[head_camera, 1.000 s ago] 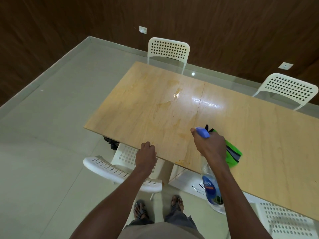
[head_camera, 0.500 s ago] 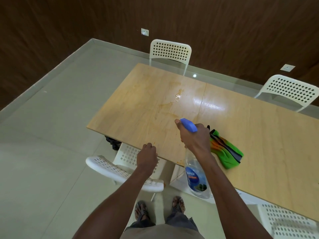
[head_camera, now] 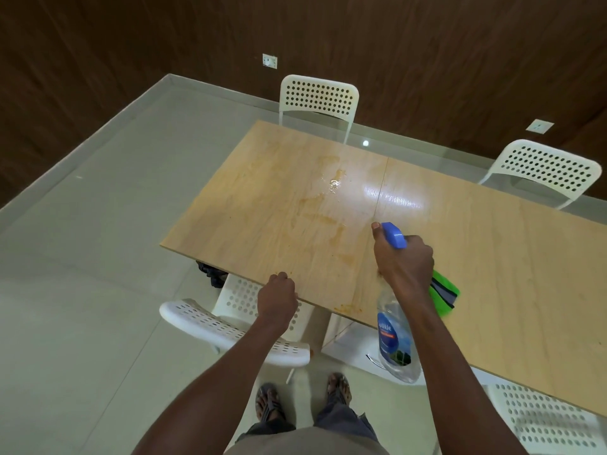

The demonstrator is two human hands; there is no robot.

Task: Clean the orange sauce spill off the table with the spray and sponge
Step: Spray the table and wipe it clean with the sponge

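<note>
Orange sauce smears (head_camera: pixel 323 218) streak the light wooden table (head_camera: pixel 512 257), from a wet patch near the middle down to spots at the near edge. My right hand (head_camera: pixel 402 264) grips a clear spray bottle (head_camera: pixel 394 339) with a blue trigger head (head_camera: pixel 393 234), nozzle aimed at the smears, index finger out front. A green cloth-like sponge (head_camera: pixel 443 292) lies on the table just behind that hand, partly hidden. My left hand (head_camera: pixel 277 298) rests with curled fingers on the table's near edge and holds nothing.
White perforated chairs stand around the table: one tucked under the near edge (head_camera: pixel 230 323), one at the far end (head_camera: pixel 318 98), one at far right (head_camera: pixel 545 169), one at lower right (head_camera: pixel 542 418). My sandalled feet (head_camera: pixel 302 402) are on the pale tiled floor.
My right hand swung the spray bottle left, then back toward the cloth, covering part of it again. My left hand stayed on the table edge.
</note>
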